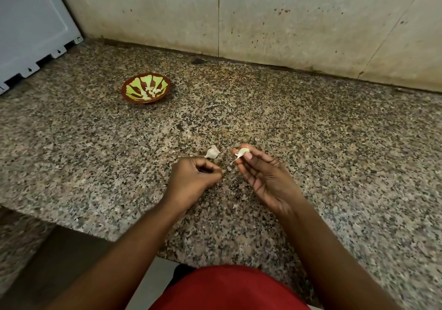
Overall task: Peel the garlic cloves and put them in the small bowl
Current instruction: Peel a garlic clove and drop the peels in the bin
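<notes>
- Right hand (260, 173): thumb and fingertips pinch a garlic clove (243, 152), a strip of skin hanging off it.
- Left hand (195, 178): fingers curled tight; whether they hold anything cannot be told.
- Unpeeled garlic piece (212, 152) lies on the surface (334, 142) just beyond the left hand.
- Small bowl (146, 88), holding peeled cloves, sits well beyond, leftward; nothing stands between.
- Grey panel (31, 30) far left.

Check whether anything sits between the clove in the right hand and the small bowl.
Nothing visible blocks it. Bare granite counter lies between the clove pinched in the right hand and the small bowl. The unpeeled garlic piece lies low, just left of the clove.
</notes>
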